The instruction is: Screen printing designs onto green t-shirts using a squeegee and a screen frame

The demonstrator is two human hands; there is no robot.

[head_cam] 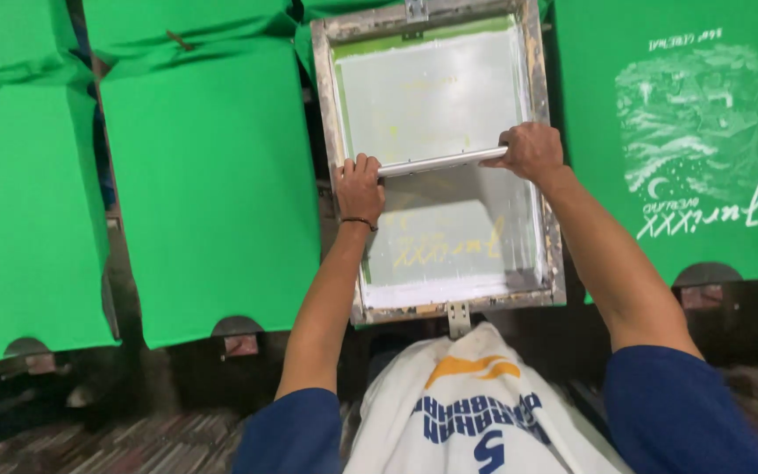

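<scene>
Two hands, our left hand (360, 186) and right hand (530, 151), each keep a closed grip on an end of the squeegee (439, 162) lying mid-screen in the printing frame (554, 263), between green shirts (212, 193). We judge the ink stroke half done; next, an even pull nearward.

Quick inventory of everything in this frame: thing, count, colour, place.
Printing frame: 1, grey metal with pale mesh, centre.
Squeegee: 1, silver, across the frame's middle, a hand on each end.
Blank shirts: at least 2 flat on boards, more folded behind, green, left.
Printed shirt: 1, green with white design, right.
Apron: 1, white with blue and orange print, bottom centre.
Wristband: 1, dark, left wrist.
Sleeves: 2, navy, bottom.
Left hand: grips squeegee's left end.
Right hand: grips right end.
</scene>
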